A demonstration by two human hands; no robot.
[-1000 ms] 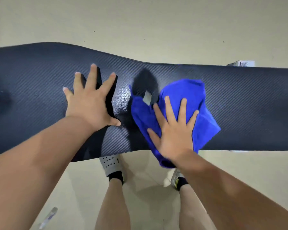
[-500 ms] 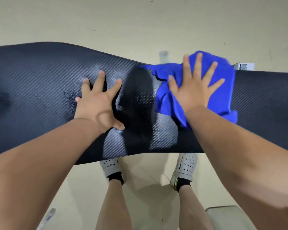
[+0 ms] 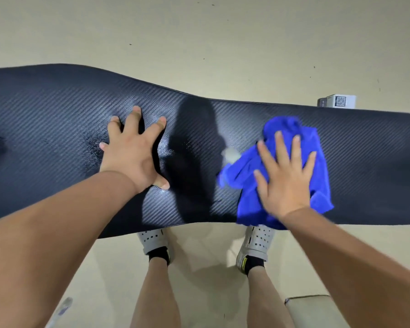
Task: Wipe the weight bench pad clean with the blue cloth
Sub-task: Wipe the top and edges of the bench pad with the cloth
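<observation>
Right hand (image 3: 287, 178) flat, fingers spread, pressing blue cloth (image 3: 244, 169) onto bench pad (image 3: 57, 114). Cloth has slid from pad's far edge back to near edge, overhanging slightly. Left hand (image 3: 133, 155) stays flat on pad, fingers splayed. Pale blur (image 3: 230, 153) beside cloth, possibly its tag.

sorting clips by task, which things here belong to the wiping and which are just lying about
Part of the job: bench pad, blue cloth, right hand flat on the cloth, left hand flat on the pad.

Lying about: white box beyond the pad, pale block on the floor, blurred item on the floor.
</observation>
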